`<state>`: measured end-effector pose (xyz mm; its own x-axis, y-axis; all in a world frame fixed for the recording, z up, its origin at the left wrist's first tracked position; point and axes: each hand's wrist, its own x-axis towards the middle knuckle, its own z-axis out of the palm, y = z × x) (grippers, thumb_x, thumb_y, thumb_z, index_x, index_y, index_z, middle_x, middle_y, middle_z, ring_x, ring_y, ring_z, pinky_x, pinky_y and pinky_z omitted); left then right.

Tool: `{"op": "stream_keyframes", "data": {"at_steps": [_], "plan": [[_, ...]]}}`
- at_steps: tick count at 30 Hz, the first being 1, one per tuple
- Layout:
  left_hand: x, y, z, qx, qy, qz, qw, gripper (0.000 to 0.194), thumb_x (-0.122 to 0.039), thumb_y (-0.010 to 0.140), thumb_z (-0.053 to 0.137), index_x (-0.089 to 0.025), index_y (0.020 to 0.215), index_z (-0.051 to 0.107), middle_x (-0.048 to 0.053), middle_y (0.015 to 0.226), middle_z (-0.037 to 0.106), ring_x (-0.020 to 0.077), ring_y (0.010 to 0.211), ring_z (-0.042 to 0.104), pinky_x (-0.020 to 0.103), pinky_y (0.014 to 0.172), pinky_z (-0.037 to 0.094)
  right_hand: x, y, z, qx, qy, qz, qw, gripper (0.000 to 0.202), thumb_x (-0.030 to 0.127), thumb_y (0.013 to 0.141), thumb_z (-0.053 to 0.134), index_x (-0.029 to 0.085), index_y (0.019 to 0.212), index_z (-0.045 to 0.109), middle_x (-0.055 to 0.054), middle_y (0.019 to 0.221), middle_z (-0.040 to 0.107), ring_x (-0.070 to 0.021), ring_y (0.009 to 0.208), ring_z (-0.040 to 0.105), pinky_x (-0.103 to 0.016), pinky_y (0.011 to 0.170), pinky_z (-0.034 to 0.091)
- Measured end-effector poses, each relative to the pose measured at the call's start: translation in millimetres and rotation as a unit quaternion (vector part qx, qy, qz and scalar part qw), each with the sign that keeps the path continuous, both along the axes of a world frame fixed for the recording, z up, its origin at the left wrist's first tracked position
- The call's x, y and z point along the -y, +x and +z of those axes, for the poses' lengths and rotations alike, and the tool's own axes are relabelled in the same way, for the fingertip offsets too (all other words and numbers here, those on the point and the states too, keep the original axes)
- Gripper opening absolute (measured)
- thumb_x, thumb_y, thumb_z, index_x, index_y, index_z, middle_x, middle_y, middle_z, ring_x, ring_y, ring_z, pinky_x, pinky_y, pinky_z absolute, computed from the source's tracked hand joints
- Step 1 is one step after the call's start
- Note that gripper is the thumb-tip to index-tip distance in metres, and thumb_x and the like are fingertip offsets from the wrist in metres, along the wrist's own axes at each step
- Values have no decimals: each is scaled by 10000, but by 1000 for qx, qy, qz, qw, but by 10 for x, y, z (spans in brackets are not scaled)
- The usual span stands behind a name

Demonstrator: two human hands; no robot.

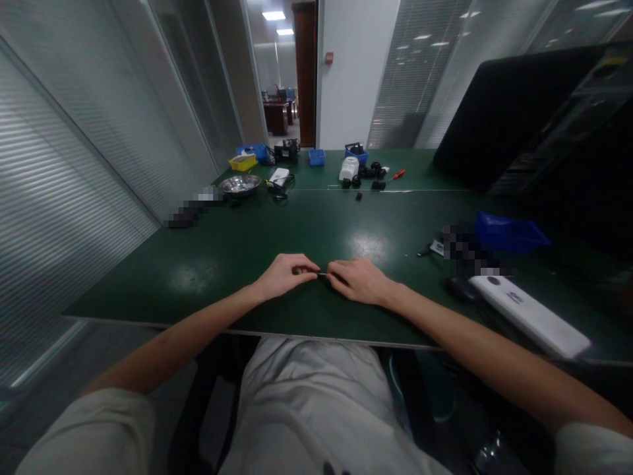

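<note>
In the head view, all the action sat at the fingertips! The left hand [284, 276] had its thumb and fingers pinched on a slim dark rod [322, 274], a short, shiny stretch of it bridging the gap to the other hand. The right hand [363, 280] was curled at the far end, fingertips right against it, though whether they truly gripped or merely steadied it, I couldn't tell. Both hands were low over the green tabletop [257, 231].

And the handling? It looked light and stiff, likely slick along the shiny stretch and easy to roll, so the thicker dark end, inside the left fingers, seemed the surest place for a pinch; how fragile it was, I couldn't judge.

Well beyond the fingers lay an orange-handled screwdriver [398, 175]; farther out to their left stood a steel bowl [238, 193]. Away to their right, a long white case [531, 316] rested near a blue plastic bin [514, 232].
</note>
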<state>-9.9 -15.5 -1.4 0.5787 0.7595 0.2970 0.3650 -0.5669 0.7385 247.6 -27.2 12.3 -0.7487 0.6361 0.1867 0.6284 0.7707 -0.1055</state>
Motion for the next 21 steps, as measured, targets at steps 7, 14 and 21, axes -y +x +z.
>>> {"op": "stream_keyframes", "data": {"at_steps": [7, 14, 21], "plan": [[-21, -2, -1, -10, 4, -23, 1000, 247, -334, 926, 730, -161, 1087, 799, 85, 983, 716, 157, 804, 644, 254, 728, 494, 6, 42, 44, 15, 6, 6, 1000, 305, 361, 1058, 402, 193, 979, 643, -54, 881, 697, -141, 682, 581, -297, 624, 258], [-28, 3, 4, -7, -2, -23, 1000, 230, -321, 919, 736, -161, 1070, 803, 83, 978, 716, 156, 800, 641, 252, 725, 494, 1, 21, 45, 28, 12, 5, 1000, 317, 371, 1061, 402, 196, 972, 650, -49, 885, 697, -137, 668, 569, -303, 615, 248], [-53, -3, -35, 8, -23, -15, 1000, 216, -304, 894, 766, -164, 1052, 809, 81, 986, 731, 160, 815, 657, 255, 746, 498, 7, -16, 20, 23, 18, 2, 1000, 318, 360, 1077, 369, 193, 1002, 629, -47, 901, 690, -137, 675, 565, -302, 619, 249]]}}
